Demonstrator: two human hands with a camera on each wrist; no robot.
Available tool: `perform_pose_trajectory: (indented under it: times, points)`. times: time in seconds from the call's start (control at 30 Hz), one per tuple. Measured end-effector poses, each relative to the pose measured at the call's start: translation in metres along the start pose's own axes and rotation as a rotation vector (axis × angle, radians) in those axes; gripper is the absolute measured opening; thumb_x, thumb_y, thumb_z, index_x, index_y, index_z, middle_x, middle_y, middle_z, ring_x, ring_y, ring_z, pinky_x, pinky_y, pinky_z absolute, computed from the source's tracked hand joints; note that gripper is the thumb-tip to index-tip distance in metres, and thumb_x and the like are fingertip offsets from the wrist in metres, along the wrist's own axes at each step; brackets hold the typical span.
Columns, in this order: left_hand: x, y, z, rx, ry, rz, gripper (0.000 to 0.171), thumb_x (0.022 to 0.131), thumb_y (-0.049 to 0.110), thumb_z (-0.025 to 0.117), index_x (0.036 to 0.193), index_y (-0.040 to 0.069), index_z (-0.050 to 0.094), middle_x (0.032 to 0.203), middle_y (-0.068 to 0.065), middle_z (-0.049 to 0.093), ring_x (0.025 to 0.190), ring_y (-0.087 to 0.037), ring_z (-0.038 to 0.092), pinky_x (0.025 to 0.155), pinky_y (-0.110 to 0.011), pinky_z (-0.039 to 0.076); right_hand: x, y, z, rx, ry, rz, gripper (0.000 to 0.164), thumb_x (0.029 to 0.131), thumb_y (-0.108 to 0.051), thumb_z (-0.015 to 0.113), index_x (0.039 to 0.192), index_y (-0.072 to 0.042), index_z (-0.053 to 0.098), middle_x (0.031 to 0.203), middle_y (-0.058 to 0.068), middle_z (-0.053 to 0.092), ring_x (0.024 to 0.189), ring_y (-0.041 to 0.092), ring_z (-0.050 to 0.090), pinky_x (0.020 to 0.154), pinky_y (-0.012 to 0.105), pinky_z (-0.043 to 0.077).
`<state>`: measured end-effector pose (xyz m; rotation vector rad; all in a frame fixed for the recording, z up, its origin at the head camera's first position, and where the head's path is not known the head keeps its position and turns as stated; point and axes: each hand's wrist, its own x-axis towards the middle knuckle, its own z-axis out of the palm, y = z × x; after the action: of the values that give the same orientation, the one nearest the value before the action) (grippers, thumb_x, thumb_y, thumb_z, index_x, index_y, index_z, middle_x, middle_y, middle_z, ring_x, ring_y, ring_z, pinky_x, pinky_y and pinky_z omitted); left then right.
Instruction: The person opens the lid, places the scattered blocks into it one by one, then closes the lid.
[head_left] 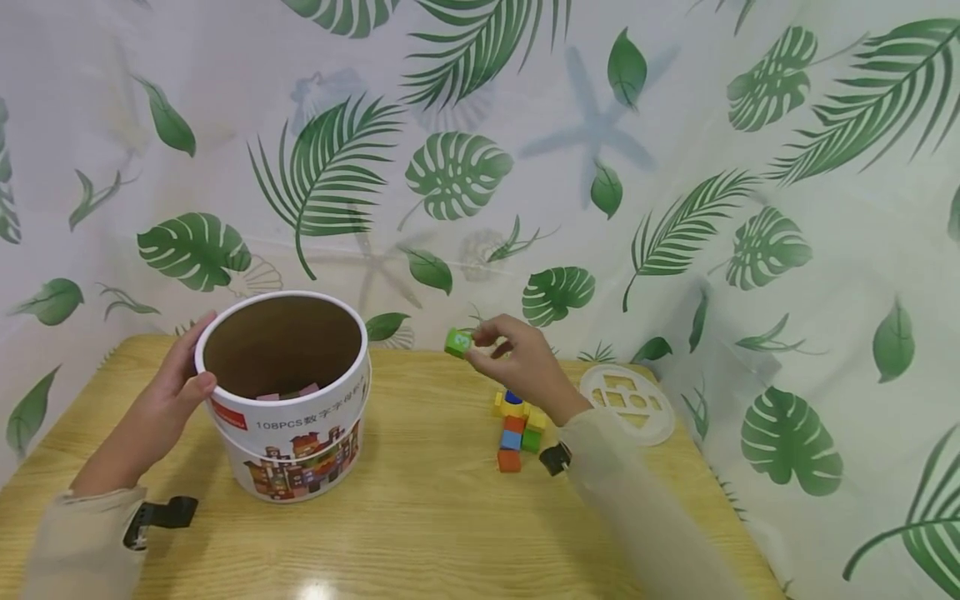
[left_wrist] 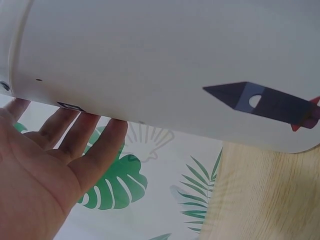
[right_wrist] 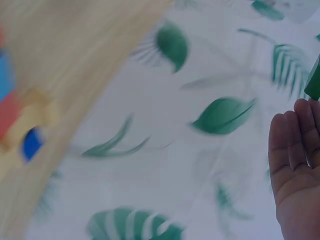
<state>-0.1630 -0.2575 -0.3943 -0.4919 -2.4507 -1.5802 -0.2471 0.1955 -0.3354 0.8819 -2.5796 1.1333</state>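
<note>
My right hand (head_left: 521, 358) pinches a small green block (head_left: 458, 342) with a white 3 on it, raised above the far part of the table. In the right wrist view, only an edge of this green block (right_wrist: 314, 82) shows above the fingers. On the left a white bucket (head_left: 288, 442) with printed building blocks stands upright. My left hand (head_left: 167, 396) holds its left side, the thumb at the rim and the fingers against the outer wall, as the left wrist view also shows. A few pinkish blocks (head_left: 288, 393) are visible inside the bucket; its bottom is mostly hidden.
Several coloured blocks (head_left: 512, 440), red, blue, yellow and green, sit together on the wooden table (head_left: 420, 517) below my right wrist. Behind them to the right lies a translucent lid (head_left: 651, 427) with cut-out shapes. A leaf-patterned sheet (head_left: 480, 250) hangs along the table's back and right edges.
</note>
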Motion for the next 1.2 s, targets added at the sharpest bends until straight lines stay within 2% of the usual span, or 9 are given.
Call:
perform_pose_trajectory:
  times: [0.17,0.27,0.4,0.53,0.73,0.83,1.03,1.2]
  points:
    - [0.001,-0.001,0.000,0.004,-0.003,-0.009,0.069,0.111,0.024,0.045,0.166,0.037,0.006,0.167,-0.010,0.021,0.137,-0.007,0.032,0.098,-0.017,0.038,0.037,-0.051,0.025,0.011,-0.004,-0.129,0.018,0.094,-0.021,0.077,0.108,-0.010,0.072,0.106,0.002,0.070,0.099,0.017,0.065,0.081,0.032,0.058]
    - [0.002,-0.001,0.000,0.010,-0.009,-0.019,0.069,0.111,0.025,0.045,0.166,0.037,0.006,0.167,-0.010,0.020,0.139,-0.011,0.031,0.103,-0.026,0.039,0.054,-0.077,0.043,-0.067,-0.026,-0.190,0.019,0.093,-0.022,0.077,0.107,-0.010,0.073,0.104,0.001,0.070,0.097,0.014,0.065,0.081,0.026,0.056]
    - [0.003,-0.003,-0.002,0.028,-0.011,-0.030,0.070,0.111,0.026,0.046,0.166,0.037,0.006,0.167,-0.010,0.020,0.140,-0.015,0.032,0.101,-0.024,0.040,0.072,-0.103,0.069,-0.217,-0.095,-0.227,0.023,0.093,-0.028,0.077,0.108,-0.011,0.074,0.105,-0.001,0.070,0.097,0.013,0.065,0.084,0.022,0.052]
    - [0.005,-0.001,-0.003,0.014,-0.013,-0.020,0.069,0.110,0.025,0.046,0.166,0.037,0.007,0.167,-0.010,0.021,0.138,-0.013,0.033,0.095,-0.015,0.039,0.084,-0.119,0.090,-0.304,-0.162,-0.191,0.028,0.094,-0.035,0.075,0.112,-0.014,0.073,0.108,-0.006,0.069,0.098,0.007,0.061,0.088,0.020,0.049]
    - [0.007,0.002,-0.003,0.020,-0.005,-0.016,0.069,0.110,0.026,0.046,0.167,0.034,0.008,0.166,-0.012,0.022,0.136,-0.009,0.034,0.093,-0.014,0.039,0.092,-0.136,0.108,-0.276,-0.265,-0.127,0.028,0.095,-0.037,0.075,0.113,-0.015,0.071,0.105,-0.010,0.068,0.095,0.001,0.060,0.085,0.015,0.048]
    - [0.007,0.000,-0.002,0.020,-0.009,-0.022,0.069,0.110,0.026,0.046,0.167,0.033,0.007,0.167,-0.013,0.021,0.137,-0.009,0.034,0.095,-0.014,0.038,0.096,-0.142,0.117,-0.254,-0.312,-0.100,0.027,0.095,-0.036,0.075,0.113,-0.016,0.071,0.104,-0.012,0.068,0.094,-0.002,0.060,0.085,0.013,0.047]
    - [0.008,-0.006,-0.005,0.013,-0.010,-0.015,0.068,0.111,0.023,0.045,0.167,0.033,0.007,0.165,-0.013,0.023,0.131,0.000,0.034,0.093,-0.012,0.038,0.100,-0.148,0.129,-0.248,-0.421,-0.018,0.021,0.095,-0.039,0.073,0.107,-0.023,0.072,0.097,-0.020,0.068,0.089,-0.009,0.059,0.083,0.013,0.046]
    - [0.008,-0.004,-0.005,0.029,-0.020,-0.041,0.069,0.110,0.024,0.046,0.167,0.034,0.007,0.166,-0.014,0.023,0.136,-0.010,0.035,0.095,-0.017,0.040,0.100,-0.149,0.130,-0.324,-0.466,0.006,0.023,0.094,-0.045,0.073,0.108,-0.027,0.074,0.097,-0.022,0.069,0.089,-0.009,0.059,0.083,0.016,0.046]
